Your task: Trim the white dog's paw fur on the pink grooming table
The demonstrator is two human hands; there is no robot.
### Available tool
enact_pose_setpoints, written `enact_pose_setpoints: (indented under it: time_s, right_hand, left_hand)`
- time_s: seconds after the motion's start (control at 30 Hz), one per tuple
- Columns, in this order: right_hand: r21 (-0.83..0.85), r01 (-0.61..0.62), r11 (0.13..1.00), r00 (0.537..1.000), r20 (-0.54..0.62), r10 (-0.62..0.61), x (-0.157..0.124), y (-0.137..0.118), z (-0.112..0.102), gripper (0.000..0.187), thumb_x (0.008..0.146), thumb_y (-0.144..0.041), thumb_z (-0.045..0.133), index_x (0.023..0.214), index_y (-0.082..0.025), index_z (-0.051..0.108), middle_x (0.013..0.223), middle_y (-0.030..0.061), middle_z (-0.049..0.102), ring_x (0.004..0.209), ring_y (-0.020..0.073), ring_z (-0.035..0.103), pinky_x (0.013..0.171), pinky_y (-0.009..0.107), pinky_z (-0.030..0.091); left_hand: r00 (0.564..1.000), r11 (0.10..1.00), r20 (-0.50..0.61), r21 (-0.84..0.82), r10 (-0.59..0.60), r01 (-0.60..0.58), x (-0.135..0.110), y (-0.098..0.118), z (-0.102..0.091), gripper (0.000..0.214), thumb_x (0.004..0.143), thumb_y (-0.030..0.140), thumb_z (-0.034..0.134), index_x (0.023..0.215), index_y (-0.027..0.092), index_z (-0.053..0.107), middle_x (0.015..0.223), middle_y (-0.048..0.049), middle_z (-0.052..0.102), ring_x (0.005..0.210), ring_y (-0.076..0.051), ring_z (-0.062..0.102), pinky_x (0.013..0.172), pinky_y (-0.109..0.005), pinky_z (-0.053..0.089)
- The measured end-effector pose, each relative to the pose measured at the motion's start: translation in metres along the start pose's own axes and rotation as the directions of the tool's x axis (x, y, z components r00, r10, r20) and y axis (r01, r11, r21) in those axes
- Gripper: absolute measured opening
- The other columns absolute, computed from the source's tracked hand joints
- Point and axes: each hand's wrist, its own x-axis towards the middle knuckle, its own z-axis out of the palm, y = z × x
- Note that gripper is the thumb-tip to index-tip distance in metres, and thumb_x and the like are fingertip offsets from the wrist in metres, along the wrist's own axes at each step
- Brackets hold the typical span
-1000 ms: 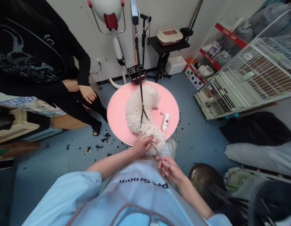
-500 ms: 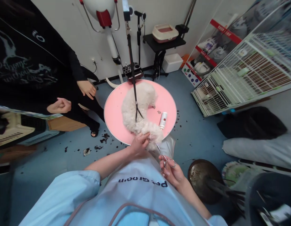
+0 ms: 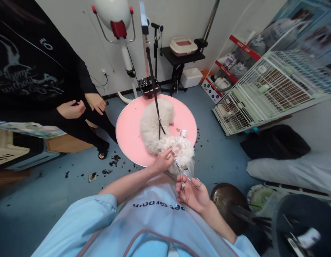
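Note:
A small white fluffy dog [image 3: 157, 126] lies on a round pink grooming table [image 3: 128, 130], tethered by a black leash [image 3: 154, 92] to an upright pole. My left hand [image 3: 163, 160] is closed on the dog's fur near its head, at the table's near edge. My right hand [image 3: 191, 192] grips thin metal forceps [image 3: 181, 170] by their finger loops. The forceps' tips point up into the fur beside my left hand. A white bottle [image 3: 183, 133] shows partly behind the dog's head.
A person in black [image 3: 34, 82] stands left of the table with hands together. A white stand dryer [image 3: 116, 18] and a black side table [image 3: 181, 57] are at the back wall. Wire cages [image 3: 267, 89] stand at right. Dark fur clumps [image 3: 113, 160] litter the blue floor.
The dog's head has lifted and turned toward me, hiding most of the white bottle. My right hand swung the forceps' tips back up into the fur. The bystander's hands came together.

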Motion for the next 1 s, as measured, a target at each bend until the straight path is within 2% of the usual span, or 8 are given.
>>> enact_pose_setpoints:
  time_s: [0.3, 0.6, 0.73, 1.0]
  right_hand:
    - [-0.102, 0.004, 0.995, 0.994, -0.112, -0.016, -0.013, -0.011, 0.004, 0.039, 0.080, -0.048, 0.065, 0.103, -0.017, 0.056, 0.089, 0.0071, 0.072, 0.062, 0.0133, 0.066, 0.069, 0.033, 0.054]
    - [-0.188, 0.036, 0.982, 0.973, -0.216, -0.077, -0.022, -0.025, 0.007, 0.038, 0.082, -0.048, 0.062, 0.103, -0.018, 0.055, 0.089, 0.0072, 0.073, 0.062, 0.0140, 0.068, 0.068, 0.032, 0.055]
    - [-0.167, -0.007, 0.986, 0.958, -0.282, -0.041, -0.022, -0.037, 0.006, 0.034, 0.085, -0.047, 0.059, 0.102, -0.018, 0.056, 0.088, 0.0061, 0.074, 0.063, 0.0146, 0.070, 0.066, 0.030, 0.055]
    - [-0.153, -0.125, 0.980, 0.942, -0.329, 0.069, -0.021, -0.064, 0.006, 0.029, 0.086, -0.042, 0.057, 0.101, -0.017, 0.057, 0.086, 0.0058, 0.075, 0.065, 0.0165, 0.073, 0.066, 0.030, 0.056]
  left_hand:
    - [0.996, 1.000, 0.092, -0.020, 0.011, -0.009, 0.012, 0.008, 0.022, 0.041, 0.078, 0.011, 0.050, 0.116, 0.016, 0.064, 0.100, -0.0067, 0.073, 0.085, -0.017, 0.067, 0.081, -0.028, 0.053]
    - [0.980, 0.989, 0.147, 0.043, 0.132, -0.140, 0.020, 0.008, 0.050, 0.038, 0.079, 0.013, 0.051, 0.115, 0.017, 0.061, 0.090, -0.0056, 0.071, 0.079, -0.017, 0.065, 0.075, -0.028, 0.052]
    - [0.975, 0.985, 0.158, 0.039, 0.159, -0.167, 0.022, 0.013, 0.054, 0.031, 0.081, 0.015, 0.049, 0.108, 0.017, 0.063, 0.079, -0.0032, 0.068, 0.068, -0.015, 0.062, 0.068, -0.026, 0.051]
    - [0.977, 0.988, 0.160, 0.046, 0.141, -0.150, 0.023, 0.017, 0.059, 0.034, 0.078, 0.016, 0.052, 0.111, 0.015, 0.063, 0.081, -0.0043, 0.070, 0.068, -0.015, 0.063, 0.069, -0.027, 0.052]
